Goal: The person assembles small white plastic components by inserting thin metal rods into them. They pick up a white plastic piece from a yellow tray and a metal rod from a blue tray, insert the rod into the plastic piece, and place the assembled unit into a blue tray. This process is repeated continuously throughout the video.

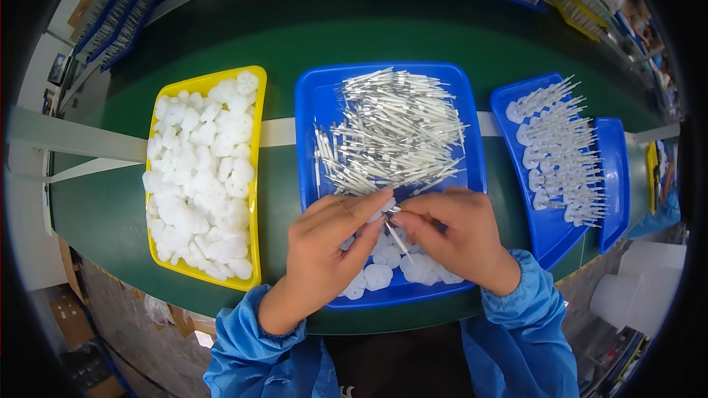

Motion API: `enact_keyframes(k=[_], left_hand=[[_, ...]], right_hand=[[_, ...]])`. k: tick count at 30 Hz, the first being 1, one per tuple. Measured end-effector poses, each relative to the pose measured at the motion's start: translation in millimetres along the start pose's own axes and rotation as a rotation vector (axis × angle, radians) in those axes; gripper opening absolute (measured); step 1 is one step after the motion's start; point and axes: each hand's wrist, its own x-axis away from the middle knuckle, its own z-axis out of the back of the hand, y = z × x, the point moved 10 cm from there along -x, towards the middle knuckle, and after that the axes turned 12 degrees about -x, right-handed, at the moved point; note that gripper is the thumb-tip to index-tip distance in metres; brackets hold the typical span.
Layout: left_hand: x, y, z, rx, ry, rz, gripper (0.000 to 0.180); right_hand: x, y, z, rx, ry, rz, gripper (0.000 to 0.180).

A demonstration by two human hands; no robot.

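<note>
The left grip [323,242] pinches a disc [380,212]; the right grip [463,233] pinches a stick [396,209] beside it. Loose sticks [398,125] lie just beyond both.

Passable across the bare desk [317,38] beyond the trays, and down narrow lanes either side of the middle tray [319,96]. Hemmed in on the left by the yellow tray [256,243], on the right by a blue tray [544,242] with thin rods [575,162] jutting rightward. Blocked over the middle tray's near half by left hand [323,243] and right hand [459,232], close together.
</note>
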Motion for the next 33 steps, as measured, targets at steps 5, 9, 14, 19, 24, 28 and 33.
enact_keyframes(k=[5,9,14,19,24,28,33], left_hand=[[2,9,-1,-0.141,0.019,-0.071,0.046],[2,11,0,-0.165,0.015,-0.053,0.045],[6,5,-4,-0.094,-0.029,0.025,0.044],[3,-1,-5,-0.031,-0.095,0.08,0.049],[8,-17,-10,0.309,-0.063,0.199,0.051],[1,-4,-1,0.237,-0.046,0.072,0.055],[2,-2,0,0.247,-0.082,0.08,0.058]], right_hand=[[3,-25,-5,0.318,0.043,0.24,0.012],[5,-29,-8,0.379,0.044,0.265,0.012],[-2,-16,-2,0.163,0.02,0.199,0.013],[0,-17,1,0.176,0.061,0.177,0.016],[4,-28,9,0.26,0.058,0.294,0.028],[17,-41,7,0.355,0.003,0.438,0.042],[22,-45,3,0.413,0.01,0.476,0.043]])
